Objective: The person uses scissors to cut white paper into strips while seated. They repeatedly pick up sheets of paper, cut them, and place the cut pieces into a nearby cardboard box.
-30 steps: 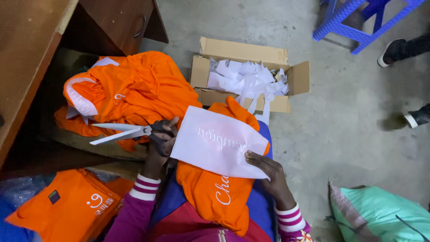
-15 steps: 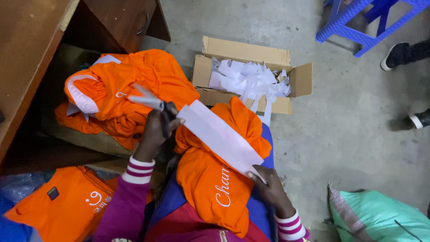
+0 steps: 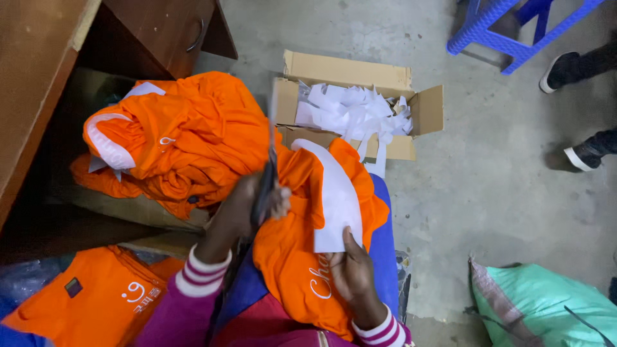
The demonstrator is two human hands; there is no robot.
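Head view: white paper strip [image 3: 334,199] pinched at near end by right hand [image 3: 352,275], long axis running away over orange garment [image 3: 302,257] on lap; left hand [image 3: 247,205] closed around scissors [image 3: 268,177], just beside strip's left edge.

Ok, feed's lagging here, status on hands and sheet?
Left hand gripping scissors. Right hand pinching white paper sheet over orange garment. Nothing blocking.
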